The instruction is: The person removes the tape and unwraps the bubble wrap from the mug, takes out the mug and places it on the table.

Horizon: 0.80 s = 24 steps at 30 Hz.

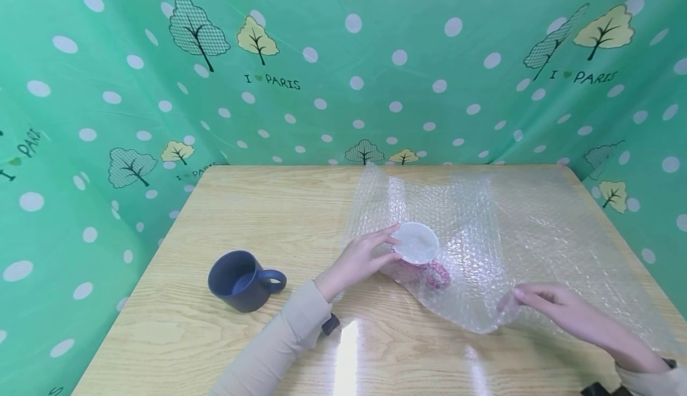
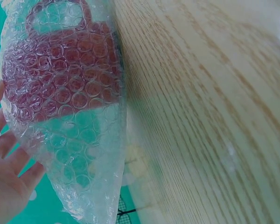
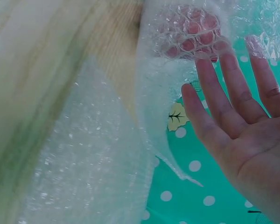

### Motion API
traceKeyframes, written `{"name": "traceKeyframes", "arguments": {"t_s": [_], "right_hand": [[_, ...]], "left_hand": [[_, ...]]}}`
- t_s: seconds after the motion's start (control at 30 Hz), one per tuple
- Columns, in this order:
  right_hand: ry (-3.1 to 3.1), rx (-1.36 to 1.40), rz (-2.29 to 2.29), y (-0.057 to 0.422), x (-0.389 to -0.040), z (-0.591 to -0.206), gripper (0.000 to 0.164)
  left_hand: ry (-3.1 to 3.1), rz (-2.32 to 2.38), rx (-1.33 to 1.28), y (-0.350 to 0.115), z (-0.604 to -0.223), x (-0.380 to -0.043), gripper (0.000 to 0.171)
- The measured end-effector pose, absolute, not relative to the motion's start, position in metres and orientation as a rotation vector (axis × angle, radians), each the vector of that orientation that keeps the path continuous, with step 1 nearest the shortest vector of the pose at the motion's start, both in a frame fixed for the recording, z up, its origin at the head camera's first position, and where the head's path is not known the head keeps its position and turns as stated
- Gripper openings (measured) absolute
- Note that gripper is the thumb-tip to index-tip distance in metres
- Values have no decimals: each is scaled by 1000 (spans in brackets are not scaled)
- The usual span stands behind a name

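A pinkish-red mug (image 2: pixel 65 70) with a white inside (image 1: pixel 416 243) stands upright on clear bubble wrap (image 1: pixel 429 202). Its handle (image 1: pixel 437 275) points toward the near right, seen through a layer of wrap. My left hand (image 1: pixel 365 257) touches the mug's rim from the left, its fingers (image 2: pixel 11 142) spread and nearly straight. Farther right, my right hand (image 1: pixel 566 312) pinches a lifted part of the wrap between thumb and index finger. The other fingers (image 3: pixel 240 95) of that hand are extended. A dark blue mug (image 1: pixel 241 285) stands apart at the left.
The bubble wrap spreads across the right side of the wooden table (image 1: pixel 279 199), out to its right edge. Behind the table hangs a green dotted curtain (image 1: pixel 343 56), which also runs along both sides.
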State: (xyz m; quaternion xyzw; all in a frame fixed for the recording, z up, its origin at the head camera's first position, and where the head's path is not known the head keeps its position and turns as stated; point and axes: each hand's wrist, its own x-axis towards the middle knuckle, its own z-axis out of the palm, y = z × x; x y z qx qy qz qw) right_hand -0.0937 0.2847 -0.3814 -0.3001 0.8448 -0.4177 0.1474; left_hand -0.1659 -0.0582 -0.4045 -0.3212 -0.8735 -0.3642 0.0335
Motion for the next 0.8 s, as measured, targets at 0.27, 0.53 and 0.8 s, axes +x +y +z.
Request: {"name": "traceKeyframes", "arguments": {"t_s": [0.27,0.53,0.8], "right_hand": [[2511,-777,-1076,282,-103,-366,31],[2486,-832,-1086,279,-120,-357,22],[2411,-890,-1088,273,-141,-346,22]], "left_hand": [[-2700,-1129,-986,-58,-405,-166,50],[-2692,-1142,-996,-58,-405,-167,48],[-2698,-1148,-989,-59,-407,-167,49]]}}
